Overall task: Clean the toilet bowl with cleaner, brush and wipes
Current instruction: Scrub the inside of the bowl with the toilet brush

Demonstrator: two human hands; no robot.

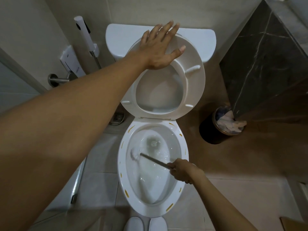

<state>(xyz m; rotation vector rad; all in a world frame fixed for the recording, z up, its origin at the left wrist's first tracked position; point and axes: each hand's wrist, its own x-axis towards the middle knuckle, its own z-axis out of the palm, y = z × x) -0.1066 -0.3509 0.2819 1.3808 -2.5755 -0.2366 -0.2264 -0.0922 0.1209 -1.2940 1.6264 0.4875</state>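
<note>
Two hands work at the toilet — the left hand [158, 47] presses flat, fingers spread, on the raised seat [195, 84], while the right hand [183, 170] grips the toilet brush [138, 153] handle, its head against the bowl's [184, 142] left inner wall — beside a bin [215, 130].

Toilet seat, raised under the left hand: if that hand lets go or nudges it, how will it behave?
The toilet seat looks like rigid moulded plastic, so it should swing as one stiff piece, not flex. It is hinged at the bowl, so it would probably drop forward rather than slide. The left hand presses flat on it, suggesting it may not stay up alone.
</note>
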